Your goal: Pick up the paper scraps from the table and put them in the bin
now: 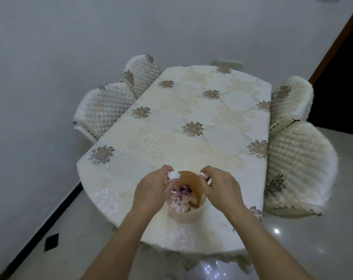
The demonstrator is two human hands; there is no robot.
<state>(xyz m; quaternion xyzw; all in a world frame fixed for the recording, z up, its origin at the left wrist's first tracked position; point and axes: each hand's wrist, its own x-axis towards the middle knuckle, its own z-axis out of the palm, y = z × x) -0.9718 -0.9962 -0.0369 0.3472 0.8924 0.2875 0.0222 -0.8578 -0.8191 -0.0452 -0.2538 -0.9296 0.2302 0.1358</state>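
A small round beige bin [183,216] stands on the surface [191,110], near its close edge. The surface is covered in cream fabric with flower sprigs. Inside the bin lie pink, white and purple paper scraps [180,199]. The left grip [151,188] pinches a crumpled white scrap [174,175] over the bin's far left rim. The right grip [220,186] pinches a smaller white scrap [203,175] at the far right rim. Quilted chairs [106,110] flank the surface on both sides.
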